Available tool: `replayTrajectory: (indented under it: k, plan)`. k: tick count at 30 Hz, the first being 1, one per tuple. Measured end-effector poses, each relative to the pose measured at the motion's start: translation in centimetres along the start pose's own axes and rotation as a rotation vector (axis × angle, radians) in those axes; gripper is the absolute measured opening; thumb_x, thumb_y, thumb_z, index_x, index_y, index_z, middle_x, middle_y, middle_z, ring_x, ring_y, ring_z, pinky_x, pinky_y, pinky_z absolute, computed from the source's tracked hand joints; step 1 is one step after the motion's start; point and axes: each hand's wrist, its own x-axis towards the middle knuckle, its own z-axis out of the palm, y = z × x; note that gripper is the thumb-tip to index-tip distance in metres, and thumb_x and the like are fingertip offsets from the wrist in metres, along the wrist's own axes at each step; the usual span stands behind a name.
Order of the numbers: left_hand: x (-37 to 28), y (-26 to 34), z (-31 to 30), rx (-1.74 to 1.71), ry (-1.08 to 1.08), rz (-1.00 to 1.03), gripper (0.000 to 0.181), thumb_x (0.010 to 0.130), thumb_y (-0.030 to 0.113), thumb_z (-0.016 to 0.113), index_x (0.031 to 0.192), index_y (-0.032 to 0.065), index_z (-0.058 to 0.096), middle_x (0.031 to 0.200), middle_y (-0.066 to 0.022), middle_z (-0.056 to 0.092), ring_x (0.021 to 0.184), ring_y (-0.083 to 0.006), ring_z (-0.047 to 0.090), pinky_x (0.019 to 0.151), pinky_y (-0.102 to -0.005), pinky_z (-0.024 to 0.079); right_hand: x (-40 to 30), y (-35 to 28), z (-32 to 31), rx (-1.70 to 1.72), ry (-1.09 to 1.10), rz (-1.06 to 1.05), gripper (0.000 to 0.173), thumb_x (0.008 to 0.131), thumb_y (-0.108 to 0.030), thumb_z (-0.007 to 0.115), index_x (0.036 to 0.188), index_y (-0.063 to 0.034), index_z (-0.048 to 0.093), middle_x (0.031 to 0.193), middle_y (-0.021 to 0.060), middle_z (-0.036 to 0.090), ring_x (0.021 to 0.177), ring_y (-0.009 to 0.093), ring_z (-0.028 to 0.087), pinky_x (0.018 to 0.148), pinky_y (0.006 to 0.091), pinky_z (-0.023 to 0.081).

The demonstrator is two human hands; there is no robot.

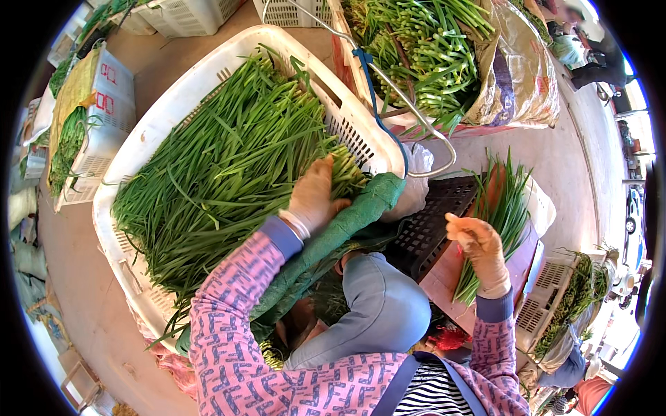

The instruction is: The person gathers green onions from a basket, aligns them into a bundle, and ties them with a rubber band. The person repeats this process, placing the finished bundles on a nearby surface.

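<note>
A large white plastic basket (171, 93) holds a thick heap of long green leaves (223, 156), apparently Chinese chives. My left hand (315, 200), in a thin glove, lies on the stem ends at the basket's near right corner; whether its fingers grip any stems cannot be told. Green cloth (343, 221) covers the rim beside it. My right hand (478, 247), also gloved, is raised at the right with thumb and fingertips together over a reddish board (447, 286). A separate bunch of green leaves (499, 208) lies on that board, partly behind this hand.
A black plastic crate (437, 213) stands between basket and board. A bent metal rod (400, 93) crosses the basket's far right corner. Beyond are a container of cut stems (416, 57) and a woven sack (515, 78). More crates (112, 109) stand left; another (543, 296) is right.
</note>
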Motion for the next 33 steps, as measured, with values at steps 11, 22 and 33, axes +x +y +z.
replayTrajectory:
  k: [11, 22, 33]
  plan:
    - [-1.4, -6.3, 1.6, 0.061, 0.248, 0.006, 0.083, 0.066, 0.029, 0.082, 0.134, 0.0031, 0.041, 0.106, -0.0156, 0.061, 0.097, -0.032, 0.062, 0.086, -0.0377, 0.05, 2.1, -1.9, 2.5, -0.1, -0.089, -0.047, 0.024, 0.088, 0.001, 0.06, 0.112, -0.0018, 0.064, 0.109, 0.0093, 0.067, 0.094, 0.015, 0.064, 0.085, 0.0274, 0.05]
    - [-4.2, -9.2, -2.3, -0.554, 0.417, 0.006, 0.071, 0.069, 0.008, 0.08, 0.129, 0.0051, 0.041, 0.116, -0.0075, 0.053, 0.099, -0.0168, 0.056, 0.089, -0.0311, 0.051, 7.7, -4.3, 5.6, 0.237, -0.277, 0.003, 0.044, 0.091, 0.003, 0.055, 0.134, -0.0003, 0.044, 0.125, 0.012, 0.058, 0.113, 0.019, 0.056, 0.1, 0.0327, 0.043]
    - [-7.7, 2.2, -5.5, 0.004, 0.595, 0.235, 0.081, 0.058, 0.009, 0.079, 0.129, 0.0052, 0.041, 0.121, -0.0121, 0.055, 0.103, -0.0312, 0.053, 0.089, -0.0425, 0.042, 9.9, -3.3, 17.8, 0.952, -0.117, 0.131, 0.102, 0.072, -0.003, 0.08, 0.151, -0.0096, 0.016, 0.139, 0.0152, 0.043, 0.12, 0.021, 0.049, 0.099, 0.034, 0.043]
